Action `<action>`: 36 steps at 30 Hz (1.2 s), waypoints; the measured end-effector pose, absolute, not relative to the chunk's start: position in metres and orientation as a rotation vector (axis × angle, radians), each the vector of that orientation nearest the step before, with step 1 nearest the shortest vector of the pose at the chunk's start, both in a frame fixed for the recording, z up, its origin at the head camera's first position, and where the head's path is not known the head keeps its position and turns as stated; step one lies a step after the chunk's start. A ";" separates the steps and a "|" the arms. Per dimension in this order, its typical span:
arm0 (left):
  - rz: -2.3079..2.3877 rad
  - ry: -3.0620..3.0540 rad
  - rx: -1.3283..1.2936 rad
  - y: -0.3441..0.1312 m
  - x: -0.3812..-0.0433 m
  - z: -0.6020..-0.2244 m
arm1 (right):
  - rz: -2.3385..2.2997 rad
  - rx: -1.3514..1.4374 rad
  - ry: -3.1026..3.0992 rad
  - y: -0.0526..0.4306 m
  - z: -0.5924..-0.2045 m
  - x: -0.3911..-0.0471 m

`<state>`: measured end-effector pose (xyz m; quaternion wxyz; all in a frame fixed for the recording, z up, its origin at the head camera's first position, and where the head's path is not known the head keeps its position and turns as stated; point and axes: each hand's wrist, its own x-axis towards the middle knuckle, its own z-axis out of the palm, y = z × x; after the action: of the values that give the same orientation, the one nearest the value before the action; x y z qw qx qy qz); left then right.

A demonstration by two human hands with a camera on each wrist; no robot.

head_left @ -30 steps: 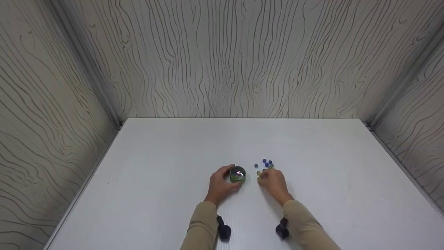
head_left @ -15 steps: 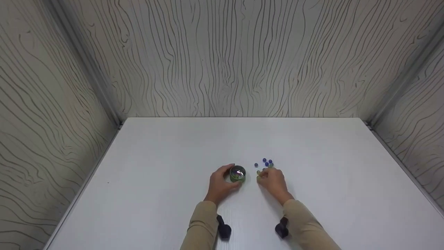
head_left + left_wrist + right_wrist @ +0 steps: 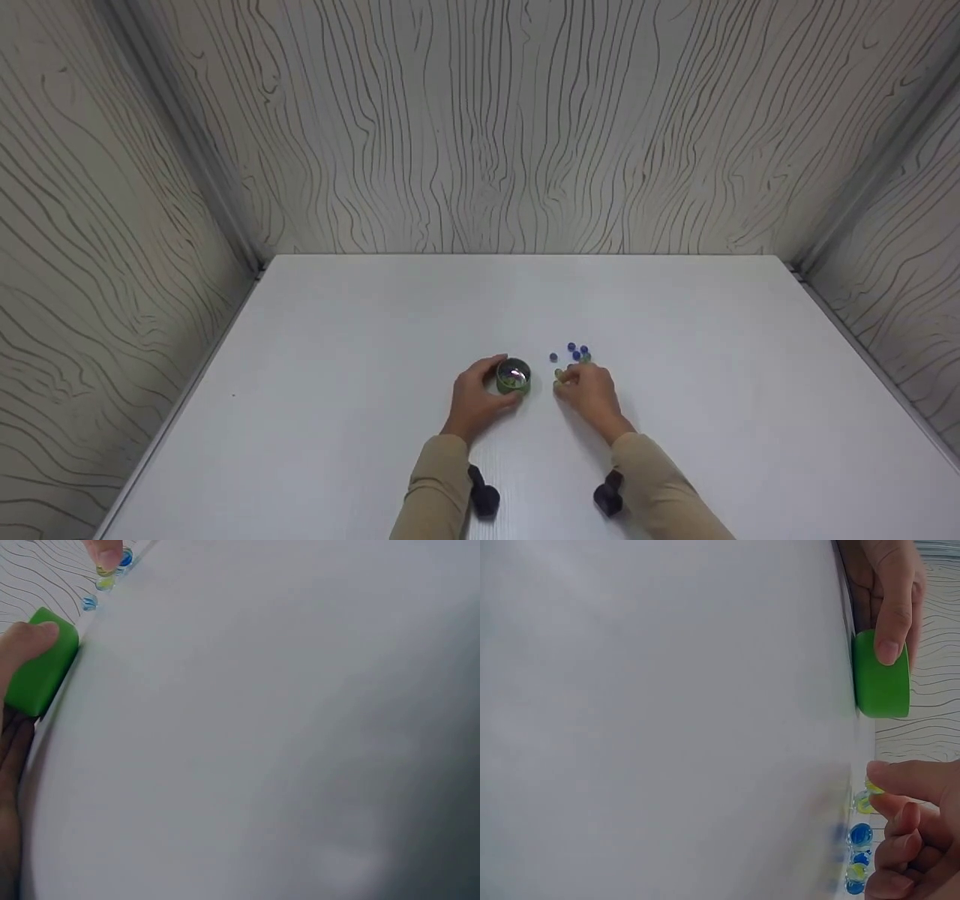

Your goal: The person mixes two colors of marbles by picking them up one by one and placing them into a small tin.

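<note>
1. Currently, the left hand (image 3: 476,394) holds the cup (image 3: 883,682), which is green and stands upright on the table (image 3: 360,337), its mouth upward.
2. Of this hand, the thumb presses on the near side of the cup and the fingers go round to the far side.
3. Inside the cup, some small greenish things are visible, but they are too small for me to count.
4. To the right of the cup, and apart from it, is the right hand (image 3: 592,394); its thumb and forefinger are close together and pinch a yellow marble (image 3: 873,786), low over the table.
5. Just beside these fingertips is a second yellow marble (image 3: 864,802).
6. Beyond the right hand lie several blue marbles (image 3: 571,347) near each other, with a greenish marble (image 3: 587,358) at their right.
7. One bluish marble (image 3: 553,358) lies a little away, between this group and the cup.
</note>
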<state>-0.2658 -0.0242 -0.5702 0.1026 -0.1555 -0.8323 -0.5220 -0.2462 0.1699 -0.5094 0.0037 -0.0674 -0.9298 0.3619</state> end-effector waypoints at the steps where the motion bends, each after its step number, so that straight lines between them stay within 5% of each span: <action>1: -1.542 -2.458 -0.458 -0.024 -0.265 -0.570 | 1.144 -0.217 -2.914 0.169 -0.509 -0.246; 36: -1.549 -2.430 -0.498 -0.024 -0.264 -0.568 | 1.116 -0.080 -2.852 0.154 -0.496 -0.246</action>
<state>-0.2640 -0.0244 -0.5678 0.1084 -0.1691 -0.8260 -0.5266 -0.2464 0.1545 -0.4965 0.0389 -0.0260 -0.9302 0.3641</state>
